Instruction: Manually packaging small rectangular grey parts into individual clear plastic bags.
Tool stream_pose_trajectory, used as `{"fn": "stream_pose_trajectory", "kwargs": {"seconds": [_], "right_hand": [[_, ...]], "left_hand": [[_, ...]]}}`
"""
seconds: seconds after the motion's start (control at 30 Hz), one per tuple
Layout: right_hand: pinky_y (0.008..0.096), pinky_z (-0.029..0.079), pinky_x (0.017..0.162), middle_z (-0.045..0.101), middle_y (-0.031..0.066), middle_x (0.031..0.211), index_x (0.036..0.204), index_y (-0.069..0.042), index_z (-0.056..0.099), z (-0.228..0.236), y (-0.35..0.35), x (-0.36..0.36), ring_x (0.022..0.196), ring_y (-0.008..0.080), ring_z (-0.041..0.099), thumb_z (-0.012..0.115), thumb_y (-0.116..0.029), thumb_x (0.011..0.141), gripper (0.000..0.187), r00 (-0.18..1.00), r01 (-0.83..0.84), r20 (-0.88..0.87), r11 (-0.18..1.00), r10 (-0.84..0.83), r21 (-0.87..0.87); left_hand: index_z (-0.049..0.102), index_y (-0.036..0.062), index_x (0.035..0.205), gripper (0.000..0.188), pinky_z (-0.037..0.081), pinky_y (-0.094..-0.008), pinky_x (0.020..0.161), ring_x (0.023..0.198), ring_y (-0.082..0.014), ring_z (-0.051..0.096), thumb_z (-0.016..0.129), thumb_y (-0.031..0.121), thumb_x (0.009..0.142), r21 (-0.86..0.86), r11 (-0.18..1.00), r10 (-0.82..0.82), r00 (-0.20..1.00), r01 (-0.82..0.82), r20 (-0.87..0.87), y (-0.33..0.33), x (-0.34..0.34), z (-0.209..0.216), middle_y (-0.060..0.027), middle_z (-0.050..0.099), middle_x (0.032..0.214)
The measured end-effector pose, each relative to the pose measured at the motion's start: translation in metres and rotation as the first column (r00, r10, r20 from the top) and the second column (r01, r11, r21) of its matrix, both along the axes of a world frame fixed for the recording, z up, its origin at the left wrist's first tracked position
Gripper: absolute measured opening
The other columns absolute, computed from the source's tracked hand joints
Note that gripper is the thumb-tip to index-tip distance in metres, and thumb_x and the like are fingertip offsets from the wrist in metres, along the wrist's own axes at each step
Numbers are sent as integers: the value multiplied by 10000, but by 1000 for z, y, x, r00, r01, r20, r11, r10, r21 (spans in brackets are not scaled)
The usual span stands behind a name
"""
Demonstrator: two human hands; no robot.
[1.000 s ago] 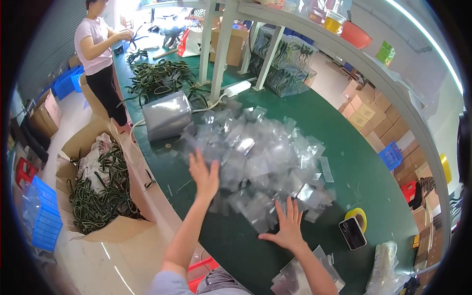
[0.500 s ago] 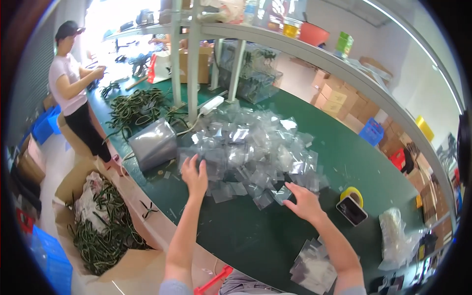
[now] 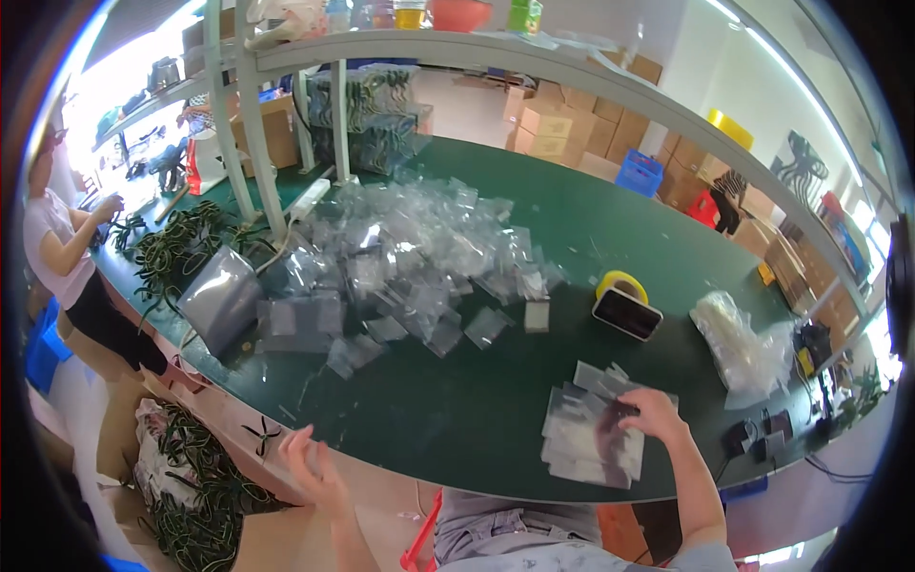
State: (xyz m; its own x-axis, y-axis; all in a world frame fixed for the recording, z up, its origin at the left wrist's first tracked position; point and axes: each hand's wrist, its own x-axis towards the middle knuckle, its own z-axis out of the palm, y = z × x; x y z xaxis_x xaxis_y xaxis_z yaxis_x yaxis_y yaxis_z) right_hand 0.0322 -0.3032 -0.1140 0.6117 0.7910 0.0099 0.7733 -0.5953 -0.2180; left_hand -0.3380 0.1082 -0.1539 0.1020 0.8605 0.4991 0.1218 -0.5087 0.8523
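clear plastic bags are what both hands are busy with, and the head view is the only one to go through. the right hand (image 3: 653, 412) rests with fingers curled on a small stack of bags (image 3: 593, 434) at the near right edge of the green desk (image 3: 457, 410); it presses or pinches the top bags, though whether it truly grips one i cannot tell. the left hand (image 3: 310, 467) hangs off the near edge of the desk, fingers loosely spread and holding nothing, above a cardboard box of black and yellow straps (image 3: 195, 491) on the floor. the big loose heap of bags (image 3: 410, 253) lies in the middle of the desk, far from both hands, with a grey foil pouch (image 3: 221, 297) at its left. a roll of yellow tape (image 3: 621, 283) and a dark phone (image 3: 627, 313) sit just beyond the stack, a crumpled plastic wrap (image 3: 739, 343) further right. a co-worker (image 3: 67, 272) stands at the far left.

judging by this, the step is squaring up the gathered stack; the next move calls for the free left hand to steady it or reach back to the heap.
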Motion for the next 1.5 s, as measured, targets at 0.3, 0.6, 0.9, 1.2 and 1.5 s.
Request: {"fn": "stream_pose_trajectory", "kwargs": {"seconds": [0.3, 0.6, 0.9, 1.2, 1.5], "right_hand": [[396, 528, 808, 699, 114, 1010, 1077, -111, 715, 7, 9, -11, 925, 315, 662, 753, -207, 717, 374, 1000, -2, 22, 995, 0, 100], [385, 528, 791, 709, 78, 965, 964, -114, 726, -30, 20, 25, 914, 294, 660, 602, -167, 850, 177, 933, -329, 196, 934, 300, 137], [251, 471, 667, 668, 40, 797, 882, -31, 725, 34, 55, -37, 715, 125, 591, 737, -73, 833, 66, 991, 98, -134, 628, 11, 772], [200, 465, 609, 667, -5, 721, 889, -20, 710, 83, 62, -119, 664, 34, 597, 726, -126, 889, 108, 811, 376, -549, 537, 204, 755], [223, 532, 735, 706, 24, 827, 909, -5, 701, 67, 80, -122, 784, 77, 662, 733, -60, 873, 74, 737, 473, -607, 414, 298, 777]], "left_hand": [[629, 16, 1092, 221, 443, -295, 862, 1018, -182, 526, 581, -9, 878, 181, 911, -378, 926, 372, 0, -78, 49, 59, -91, 533, 1126], [644, 12, 1049, 183, 439, -257, 818, 922, -144, 548, 576, -23, 883, 65, 879, -465, 879, 472, -101, -120, 45, 52, -65, 548, 1074], [618, -18, 1194, 258, 492, -256, 829, 905, -135, 630, 587, 58, 949, -357, 379, -917, 399, 854, -21, -156, 122, 58, -72, 664, 983], [728, -17, 949, 116, 482, -241, 682, 712, -92, 592, 715, 59, 862, -278, 397, -855, 462, 875, 233, -186, 166, 84, -31, 675, 787], [730, 6, 891, 53, 447, -249, 761, 789, -120, 620, 703, 48, 871, -130, 516, -816, 531, 847, 229, -179, 166, 88, -50, 696, 861]]}}
